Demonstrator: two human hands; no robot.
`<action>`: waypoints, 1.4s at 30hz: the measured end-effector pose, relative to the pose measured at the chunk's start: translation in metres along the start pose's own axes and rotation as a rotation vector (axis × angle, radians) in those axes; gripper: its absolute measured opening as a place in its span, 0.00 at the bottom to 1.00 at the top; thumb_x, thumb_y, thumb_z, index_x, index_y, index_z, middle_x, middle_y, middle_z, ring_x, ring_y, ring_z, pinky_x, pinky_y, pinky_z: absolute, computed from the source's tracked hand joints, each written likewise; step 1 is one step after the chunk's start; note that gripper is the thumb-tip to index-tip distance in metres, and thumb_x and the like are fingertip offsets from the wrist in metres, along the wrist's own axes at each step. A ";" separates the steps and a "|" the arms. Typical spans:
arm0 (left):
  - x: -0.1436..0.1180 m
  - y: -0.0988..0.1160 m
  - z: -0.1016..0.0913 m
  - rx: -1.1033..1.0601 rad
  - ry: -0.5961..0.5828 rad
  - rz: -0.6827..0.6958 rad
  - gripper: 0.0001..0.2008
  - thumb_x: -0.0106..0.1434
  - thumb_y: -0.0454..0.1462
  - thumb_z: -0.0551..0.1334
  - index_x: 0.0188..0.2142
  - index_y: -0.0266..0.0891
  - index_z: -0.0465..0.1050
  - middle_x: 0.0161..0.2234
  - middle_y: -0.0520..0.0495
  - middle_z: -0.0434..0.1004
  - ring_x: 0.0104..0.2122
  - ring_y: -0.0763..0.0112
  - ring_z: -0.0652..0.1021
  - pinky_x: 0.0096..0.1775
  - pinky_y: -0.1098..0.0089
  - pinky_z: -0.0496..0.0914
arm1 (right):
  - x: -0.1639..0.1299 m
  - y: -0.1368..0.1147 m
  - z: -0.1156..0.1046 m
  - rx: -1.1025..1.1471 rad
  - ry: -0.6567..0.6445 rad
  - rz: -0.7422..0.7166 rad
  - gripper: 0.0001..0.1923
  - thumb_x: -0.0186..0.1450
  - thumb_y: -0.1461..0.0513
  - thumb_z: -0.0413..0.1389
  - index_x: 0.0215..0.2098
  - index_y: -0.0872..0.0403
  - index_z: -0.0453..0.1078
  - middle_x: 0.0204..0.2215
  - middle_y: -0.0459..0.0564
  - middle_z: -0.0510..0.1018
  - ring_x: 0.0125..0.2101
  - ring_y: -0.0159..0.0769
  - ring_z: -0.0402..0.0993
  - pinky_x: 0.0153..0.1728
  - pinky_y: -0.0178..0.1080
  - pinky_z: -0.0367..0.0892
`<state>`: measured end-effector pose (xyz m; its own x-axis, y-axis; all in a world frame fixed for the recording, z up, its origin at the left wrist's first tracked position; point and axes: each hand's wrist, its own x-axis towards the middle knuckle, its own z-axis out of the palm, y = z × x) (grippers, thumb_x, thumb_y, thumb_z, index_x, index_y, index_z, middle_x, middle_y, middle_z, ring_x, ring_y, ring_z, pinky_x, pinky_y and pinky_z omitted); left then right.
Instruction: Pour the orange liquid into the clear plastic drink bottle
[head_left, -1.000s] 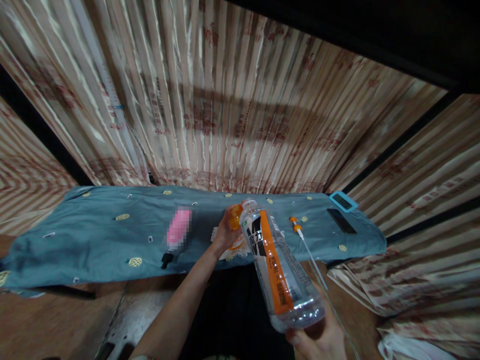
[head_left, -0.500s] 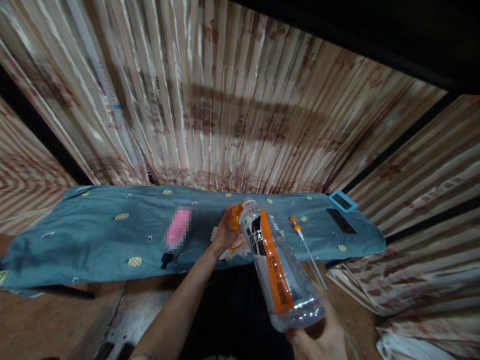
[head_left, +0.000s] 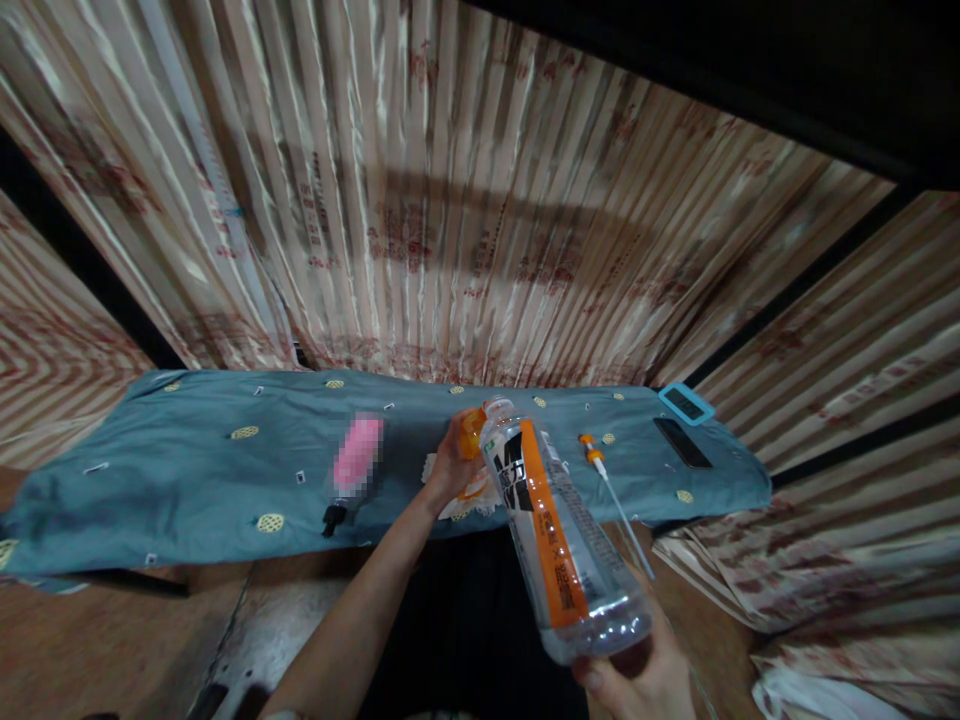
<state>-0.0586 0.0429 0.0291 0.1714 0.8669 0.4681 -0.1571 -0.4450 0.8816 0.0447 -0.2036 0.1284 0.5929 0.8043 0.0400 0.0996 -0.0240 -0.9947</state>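
My right hand grips a large clear plastic bottle near its base. The bottle has a white, black and orange label and lies tilted, with its uncapped mouth away from me. Around a translucent orange container my left hand is closed, just beside the bottle's mouth; most of the container is hidden by the fingers and bottle. Whether the two touch I cannot tell. Under the left hand lies a white, orange-marked piece like tissue or packaging. An orange and white pump head with a long tube rests to the right.
A blue-green cloth with pineapple prints covers the narrow table. On it lie a blurred pink bottle with a black top, a dark phone and a blue-framed device. Striped curtains hang behind, with dark bars at both sides.
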 end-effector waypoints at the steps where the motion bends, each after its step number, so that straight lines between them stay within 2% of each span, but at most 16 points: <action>1: 0.000 0.000 0.000 -0.005 -0.003 -0.005 0.31 0.48 0.35 0.69 0.51 0.42 0.62 0.46 0.45 0.73 0.44 0.63 0.76 0.48 0.63 0.70 | 0.000 -0.001 0.001 0.016 0.003 0.006 0.43 0.39 0.43 0.69 0.49 0.51 0.69 0.36 0.46 0.83 0.35 0.39 0.82 0.34 0.29 0.74; 4: 0.000 0.002 0.001 -0.030 -0.019 -0.021 0.31 0.48 0.35 0.68 0.51 0.42 0.61 0.47 0.46 0.73 0.44 0.64 0.76 0.47 0.63 0.70 | -0.001 -0.004 0.002 0.054 0.009 0.012 0.42 0.38 0.43 0.69 0.48 0.50 0.69 0.35 0.44 0.83 0.35 0.38 0.81 0.34 0.28 0.74; 11: 0.001 0.005 0.001 -0.033 -0.010 -0.038 0.32 0.47 0.35 0.69 0.50 0.41 0.61 0.48 0.45 0.72 0.45 0.63 0.75 0.50 0.62 0.69 | -0.001 0.001 0.000 0.008 0.020 0.012 0.43 0.39 0.43 0.69 0.50 0.52 0.68 0.36 0.47 0.83 0.36 0.41 0.81 0.35 0.31 0.74; 19: 0.000 0.006 0.000 -0.037 -0.026 -0.035 0.30 0.48 0.34 0.68 0.50 0.41 0.60 0.46 0.45 0.73 0.44 0.65 0.76 0.47 0.62 0.70 | 0.000 0.007 0.001 0.084 0.010 -0.020 0.38 0.40 0.47 0.70 0.48 0.48 0.71 0.38 0.44 0.82 0.40 0.39 0.80 0.39 0.30 0.72; 27: -0.001 0.001 0.001 -0.076 -0.025 -0.053 0.32 0.47 0.34 0.69 0.51 0.42 0.60 0.48 0.46 0.71 0.44 0.64 0.75 0.49 0.61 0.69 | 0.002 0.015 -0.001 0.177 -0.005 -0.064 0.40 0.43 0.53 0.71 0.54 0.44 0.66 0.49 0.43 0.78 0.49 0.37 0.76 0.45 0.28 0.69; 35: -0.001 0.000 0.000 -0.044 -0.019 -0.072 0.32 0.47 0.34 0.69 0.51 0.42 0.61 0.47 0.47 0.72 0.43 0.65 0.74 0.47 0.63 0.69 | -0.001 0.013 0.001 0.214 -0.020 -0.075 0.42 0.45 0.48 0.70 0.56 0.48 0.65 0.50 0.49 0.78 0.49 0.43 0.76 0.45 0.31 0.71; 42: -0.001 0.004 0.000 -0.084 -0.019 -0.094 0.33 0.46 0.33 0.70 0.51 0.42 0.60 0.47 0.46 0.71 0.44 0.64 0.75 0.49 0.62 0.69 | -0.003 0.012 0.003 0.255 -0.036 -0.050 0.42 0.45 0.45 0.68 0.56 0.43 0.65 0.51 0.45 0.76 0.51 0.40 0.74 0.46 0.30 0.70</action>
<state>-0.0591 0.0406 0.0322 0.2071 0.8991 0.3856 -0.2200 -0.3413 0.9138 0.0412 -0.2046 0.1164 0.5628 0.8215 0.0914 -0.0795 0.1638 -0.9833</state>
